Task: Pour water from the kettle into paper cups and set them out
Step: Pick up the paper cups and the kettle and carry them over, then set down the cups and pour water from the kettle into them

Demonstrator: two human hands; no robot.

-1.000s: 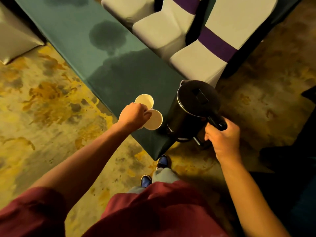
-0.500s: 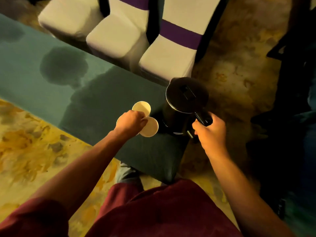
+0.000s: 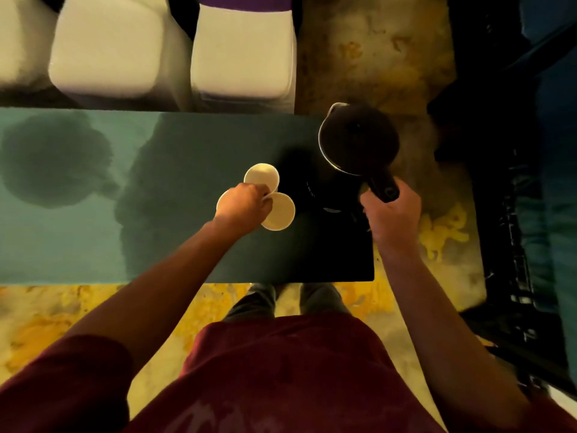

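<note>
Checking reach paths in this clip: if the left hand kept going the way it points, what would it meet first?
The left hand already touches the paper cups; beyond them probably the kettle, though depth is unclear.

both arms outstretched, left hand (image 3: 242,204) curled with fingertips pinched, right hand (image 3: 392,215) fisted in a grip

Black lidded kettle (image 3: 359,142) upright beside clustered white paper cups (image 3: 278,210).

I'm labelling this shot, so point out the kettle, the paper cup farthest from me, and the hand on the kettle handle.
kettle (image 3: 359,140): head view, on its dark lid.
far paper cup (image 3: 261,176): head view, inside its open mouth.
right hand (image 3: 394,210): head view, back of the hand.
</note>
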